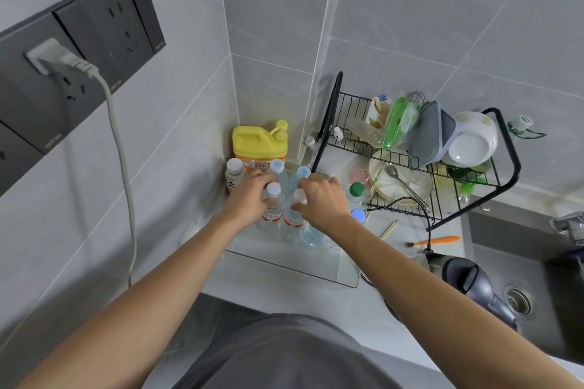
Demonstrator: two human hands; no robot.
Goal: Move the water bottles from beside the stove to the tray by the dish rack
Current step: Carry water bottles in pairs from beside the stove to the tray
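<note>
L hand [249, 196] and R hand [322, 199] each curl round a bottle [272, 205] neck, at tray's [316, 271] back edge by rack [420, 164]. Look full, so heavyish; thin plastic, slick. Take near cap w/ firm wrap.

1. Your left hand [249, 196] grips a white-capped bottle [272, 205] standing in the clear tray [294, 265].
2. Your right hand [322, 199] holds a second bottle [295, 215] touching the first, at its 3 o'clock.
3. Two blue-capped bottles [277, 167] stand just behind, at 12 o'clock.
4. The yellow jug [257, 140] sits in the corner, at 11 o'clock from the tray.
5. The dish rack [417, 161] is at the tray's 2 o'clock, the sink [518, 281] at 3 o'clock.
</note>
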